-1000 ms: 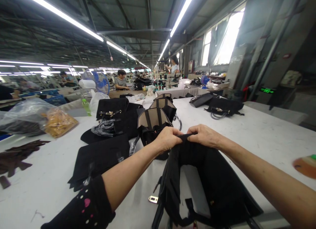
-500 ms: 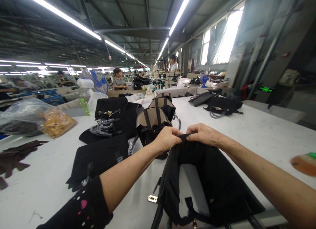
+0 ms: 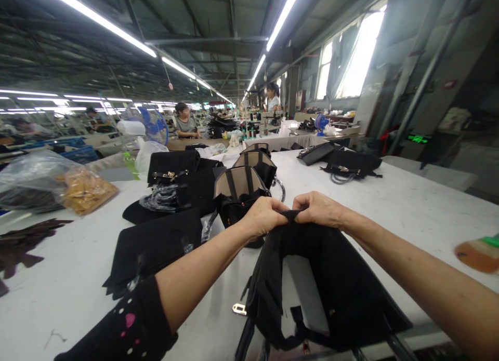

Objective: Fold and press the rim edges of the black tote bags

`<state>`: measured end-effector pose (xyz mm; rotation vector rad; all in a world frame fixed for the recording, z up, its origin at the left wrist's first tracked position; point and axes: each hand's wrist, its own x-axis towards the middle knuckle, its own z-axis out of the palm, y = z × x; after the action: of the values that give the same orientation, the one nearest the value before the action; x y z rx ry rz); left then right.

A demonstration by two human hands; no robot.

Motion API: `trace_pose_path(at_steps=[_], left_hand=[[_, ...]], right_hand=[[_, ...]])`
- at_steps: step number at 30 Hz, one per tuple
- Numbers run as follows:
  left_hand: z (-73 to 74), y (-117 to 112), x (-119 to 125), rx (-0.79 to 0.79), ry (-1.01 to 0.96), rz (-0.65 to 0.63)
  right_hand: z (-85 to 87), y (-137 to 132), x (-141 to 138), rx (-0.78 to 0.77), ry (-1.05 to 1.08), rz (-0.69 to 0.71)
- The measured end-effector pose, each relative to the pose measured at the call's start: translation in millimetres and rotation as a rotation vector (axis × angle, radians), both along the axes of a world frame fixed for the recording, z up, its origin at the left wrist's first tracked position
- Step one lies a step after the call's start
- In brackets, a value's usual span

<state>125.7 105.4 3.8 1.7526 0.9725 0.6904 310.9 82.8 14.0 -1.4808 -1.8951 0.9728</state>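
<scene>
In front of me on the white table is a black handbag [image 3: 351,283], its inside facing up and the pale table showing through its middle. My left hand [image 3: 267,215] pinches the bag's far top edge between thumb and fingers. Close beside it, my right hand [image 3: 317,209] grips the same edge, thumbs nearly meeting. A gold metal clasp plate [image 3: 239,309] sticks out from the bag's left side. Dark straps hang toward the near edge. Just beyond my hands stand black bags with beige panels [image 3: 239,183], one behind another.
Black bag pieces [image 3: 156,246] and a bag with a gold lock [image 3: 167,166] lie left. Farther left are a plastic bag of yellow material [image 3: 88,189] and brown strips [image 3: 29,241]. More black bags [image 3: 343,163] sit far right, an orange-brown container [image 3: 477,254] nearer. Co-workers sit and stand beyond.
The view has shifted slightly. Both hands keep their pinch on the bag's far edge, with hardly any movement.
</scene>
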Motion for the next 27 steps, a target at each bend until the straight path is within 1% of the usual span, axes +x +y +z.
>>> trace_pose_path(at_steps=[3,6,9,11,13,17,20,23,25,27], left_hand=[[0.9,0,0,0.009,0.006,0.007],[3.6,2,-3,0.001,0.016,-0.012],[6.8,5,-5,-0.033,0.017,-0.064],[8.6,7,-5,-0.039,0.028,-0.089],[10.5,7,-4,0.008,0.071,-0.083],[15.7,2,2,0.168,0.196,-0.046],[19.0,-2,6,0.282,0.257,-0.048],[19.9,-1,10,0.396,0.306,-0.033],[19.6,2,12,0.430,0.312,-0.007],[18.6,4,13,0.409,0.302,0.010]], right_hand=[[1.2,0,1,0.007,-0.028,0.008],[7.1,-7,6,-0.048,-0.069,0.031],[14.5,-20,16,-0.099,0.021,0.124],[18.1,-27,21,-0.092,0.091,0.154],[19.9,-31,24,-0.059,0.087,0.117],[18.1,-28,23,0.055,-0.050,0.018],[14.4,-24,20,0.198,-0.195,0.000],[11.8,-22,16,0.349,-0.321,-0.030],[12.0,-22,14,0.374,-0.369,-0.077],[14.0,-21,14,0.352,-0.411,-0.120]])
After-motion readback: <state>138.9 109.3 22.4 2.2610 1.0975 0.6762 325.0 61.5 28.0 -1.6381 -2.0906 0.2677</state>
